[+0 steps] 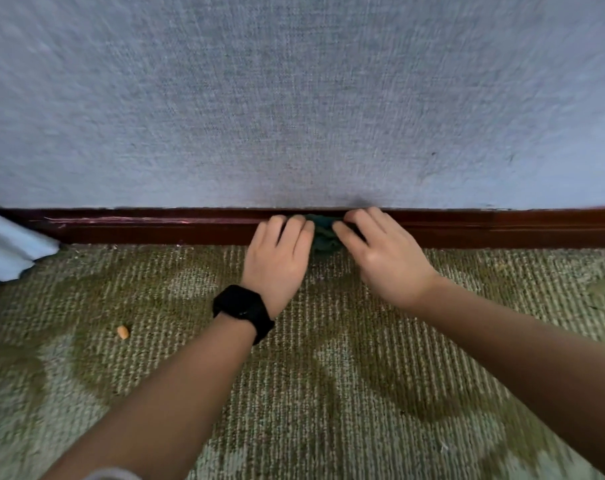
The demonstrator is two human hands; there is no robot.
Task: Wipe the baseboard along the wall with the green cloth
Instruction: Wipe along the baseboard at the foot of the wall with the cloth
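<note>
A grey textured wall (294, 98) meets a patterned green carpet floor (328, 375), with the dark red-brown baseboard (138, 226) running between them. The left hand (280, 254) lies with fingers fairly straight, their tips pressing the left edge of the green cloth (323, 234). The right hand (380, 258) curls its fingers onto the cloth's right side. The bunched cloth sits between both hands, against the baseboard. A black watch (244, 308) rings the left wrist.

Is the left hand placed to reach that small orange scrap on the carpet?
Probably yes: the left hand touches the dark green cloth at the dark red baseboard, and the small orange scrap lies on bare patterned carpet left of its forearm, nothing between them.
</note>
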